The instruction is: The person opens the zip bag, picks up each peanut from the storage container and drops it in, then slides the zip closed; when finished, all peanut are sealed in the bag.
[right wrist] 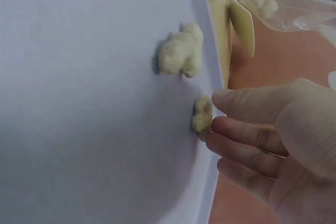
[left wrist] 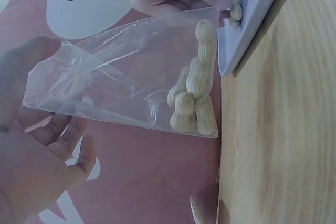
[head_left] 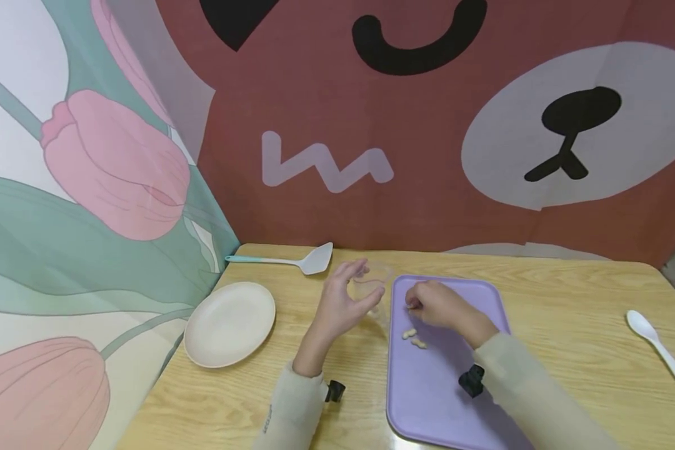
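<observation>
My left hand (head_left: 340,303) holds the top of a clear plastic bag (left wrist: 118,77) between thumb and fingers, left of the purple tray (head_left: 444,387). Several unshelled peanuts (left wrist: 197,77) lie at the bottom of the bag, seen in the left wrist view. Over the tray's far left part, my right hand (head_left: 439,304) pinches a peanut (right wrist: 201,115) with thumb and fingertips, close to the tray surface. Two more peanuts (head_left: 414,339) lie on the tray nearer the body, just below that hand in the head view.
A cream plate (head_left: 230,325) stands at the table's left. Behind it lies a spatula (head_left: 317,259) with a turquoise handle. Far right on the wooden table (head_left: 574,325) is a white spoon (head_left: 660,350). Printed cloth (head_left: 315,212) hangs along the back and left.
</observation>
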Demonstrator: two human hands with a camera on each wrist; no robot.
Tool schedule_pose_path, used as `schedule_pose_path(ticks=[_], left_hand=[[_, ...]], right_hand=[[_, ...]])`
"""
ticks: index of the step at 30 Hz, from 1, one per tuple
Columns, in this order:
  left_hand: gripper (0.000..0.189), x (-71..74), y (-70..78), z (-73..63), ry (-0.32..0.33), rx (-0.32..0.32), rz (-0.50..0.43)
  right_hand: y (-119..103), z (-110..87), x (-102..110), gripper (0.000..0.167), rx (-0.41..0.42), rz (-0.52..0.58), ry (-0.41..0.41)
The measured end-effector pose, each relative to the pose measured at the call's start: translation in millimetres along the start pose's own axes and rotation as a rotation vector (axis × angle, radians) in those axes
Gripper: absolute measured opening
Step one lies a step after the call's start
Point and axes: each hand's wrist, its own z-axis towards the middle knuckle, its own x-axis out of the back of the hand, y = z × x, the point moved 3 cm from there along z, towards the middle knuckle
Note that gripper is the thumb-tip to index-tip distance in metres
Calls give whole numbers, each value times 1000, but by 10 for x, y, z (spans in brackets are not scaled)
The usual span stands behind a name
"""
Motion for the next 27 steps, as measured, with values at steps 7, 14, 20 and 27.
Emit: schedule_pose_path(ticks=[7,14,20,27], left_hand=[[55,-7,6,12,-1,17,-5],[54,-16,-15,-9,5,9,-3],[54,-2,-17,8,21,-7,-3],[55,-3,-27,-2,5,-8,-11]], right_hand=[[23,-12,-80,28,-85,5,-69],[40,-26,-133,28,-87,21,-55],[62,-10,-138,28,-83,15,-41],[44,2,-77,29,-70,26,-44]])
